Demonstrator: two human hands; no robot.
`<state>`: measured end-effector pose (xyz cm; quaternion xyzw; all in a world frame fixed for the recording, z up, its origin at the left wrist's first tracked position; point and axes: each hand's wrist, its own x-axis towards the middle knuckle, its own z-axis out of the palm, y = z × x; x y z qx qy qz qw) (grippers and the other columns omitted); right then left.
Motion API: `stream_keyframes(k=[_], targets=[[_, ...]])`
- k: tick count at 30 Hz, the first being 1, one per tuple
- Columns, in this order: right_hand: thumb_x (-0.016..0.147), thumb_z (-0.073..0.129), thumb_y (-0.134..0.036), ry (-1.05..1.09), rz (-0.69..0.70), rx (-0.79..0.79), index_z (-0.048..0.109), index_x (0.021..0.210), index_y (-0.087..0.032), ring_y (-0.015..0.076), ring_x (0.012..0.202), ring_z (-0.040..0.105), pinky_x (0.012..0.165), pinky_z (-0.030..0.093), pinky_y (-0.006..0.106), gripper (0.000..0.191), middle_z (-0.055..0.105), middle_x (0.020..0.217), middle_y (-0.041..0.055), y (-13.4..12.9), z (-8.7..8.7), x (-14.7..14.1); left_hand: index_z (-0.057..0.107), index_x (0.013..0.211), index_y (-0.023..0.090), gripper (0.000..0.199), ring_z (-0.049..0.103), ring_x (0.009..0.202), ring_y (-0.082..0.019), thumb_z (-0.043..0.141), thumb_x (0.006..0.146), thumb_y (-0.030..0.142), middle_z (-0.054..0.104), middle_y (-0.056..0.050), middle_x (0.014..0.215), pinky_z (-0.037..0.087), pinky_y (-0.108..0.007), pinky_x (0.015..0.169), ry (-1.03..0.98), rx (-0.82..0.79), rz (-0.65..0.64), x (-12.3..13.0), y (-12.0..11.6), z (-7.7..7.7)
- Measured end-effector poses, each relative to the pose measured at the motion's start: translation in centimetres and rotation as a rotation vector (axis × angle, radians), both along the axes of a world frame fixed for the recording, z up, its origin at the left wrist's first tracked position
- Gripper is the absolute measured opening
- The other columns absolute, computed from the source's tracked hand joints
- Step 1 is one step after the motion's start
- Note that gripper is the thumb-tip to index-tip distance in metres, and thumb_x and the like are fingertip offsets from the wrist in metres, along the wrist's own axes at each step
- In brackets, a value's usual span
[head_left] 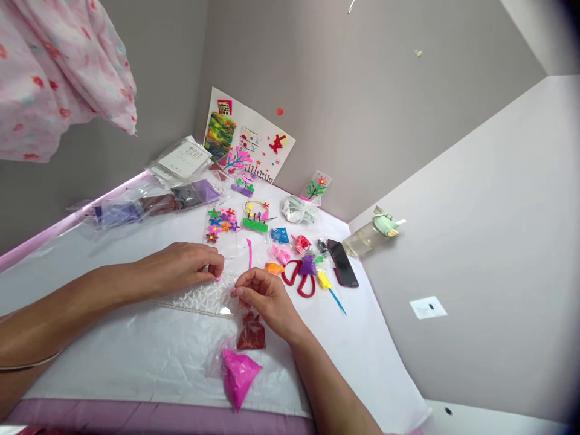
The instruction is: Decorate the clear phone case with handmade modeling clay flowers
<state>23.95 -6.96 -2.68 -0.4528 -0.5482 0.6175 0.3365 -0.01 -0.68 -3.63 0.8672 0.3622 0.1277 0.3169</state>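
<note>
My left hand (181,266) rests on the white table cover, its fingertips pinching the top edge of a clear textured plastic sheet (203,299). My right hand (265,296) pinches the same sheet's right edge, where a small pink bit shows. Just below my right hand lies a dark red clay bag (251,332), and nearer me a bright pink clay bag (238,374). A thin pink stick (249,254) lies just beyond my hands.
Red-handled scissors (299,278), several small coloured clay bags (290,248), a phone (343,263) and a bottle (367,235) lie to the right. Foam flower pieces (222,223), bagged dark clay (154,205) and a craft picture (247,142) sit at the back. Pink fabric (54,66) hangs at upper left.
</note>
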Motion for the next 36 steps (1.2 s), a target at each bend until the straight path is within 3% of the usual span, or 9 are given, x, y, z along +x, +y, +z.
stream_keyframes(k=[9, 14, 21, 25, 36], targets=[[0.083, 0.082, -0.048, -0.022, -0.039, 0.046, 0.069, 0.083, -0.02, 0.0121, 0.061, 0.055, 0.061, 0.045, 0.025, 0.031, 0.065, 0.07, -0.002, 0.0, 0.1, 0.0, 0.074, 0.087, 0.024, 0.02, 0.067, 0.086, -0.022, 0.055, 0.092, 0.026, 0.074, -0.004, 0.095, 0.041, -0.03, 0.075, -0.036, 0.056, 0.018, -0.5, 0.6, -0.6], [0.075, 0.089, -0.04, 0.006, -0.079, 0.033, 0.071, 0.085, -0.02, 0.0121, 0.066, 0.055, 0.064, 0.044, 0.025, 0.029, 0.065, 0.074, -0.0025, 0.0, -0.1, 0.1, 0.077, 0.093, 0.025, 0.023, 0.07, 0.092, -0.023, 0.054, 0.094, 0.025, 0.075, -0.005, 0.101, 0.043, -0.03, 0.079, -0.038, 0.061, 0.032, -0.8, 0.9, -0.9], [0.078, 0.088, -0.038, 0.077, -0.099, 0.017, 0.07, 0.085, -0.02, 0.0128, 0.067, 0.062, 0.067, 0.049, 0.026, 0.026, 0.07, 0.075, -0.0013, 0.0, -0.1, -0.1, 0.074, 0.113, 0.023, 0.03, 0.068, 0.104, -0.025, 0.05, 0.099, 0.034, 0.075, -0.006, 0.115, 0.046, -0.033, 0.09, -0.142, 0.013, 0.087, 0.1, -0.2, 0.7], [0.079, 0.087, -0.042, 0.089, -0.104, 0.024, 0.069, 0.085, -0.02, 0.014, 0.067, 0.065, 0.066, 0.05, 0.027, 0.029, 0.071, 0.075, -0.0004, 0.1, -0.1, -0.2, 0.071, 0.109, 0.024, 0.025, 0.066, 0.097, -0.021, 0.054, 0.1, 0.04, 0.073, -0.003, 0.107, 0.047, -0.03, 0.088, -0.267, -0.07, 0.006, 1.5, -1.8, 1.6], [0.075, 0.088, -0.041, 0.067, -0.107, 0.036, 0.064, 0.08, -0.021, 0.013, 0.063, 0.06, 0.063, 0.047, 0.026, 0.032, 0.067, 0.07, -0.0026, 0.2, -0.2, -0.5, 0.059, 0.085, 0.022, 0.017, 0.059, 0.074, -0.016, 0.048, 0.095, 0.029, 0.064, 0.001, 0.083, 0.044, -0.028, 0.071, -0.26, 0.076, 0.03, 3.3, -3.4, 0.7]])
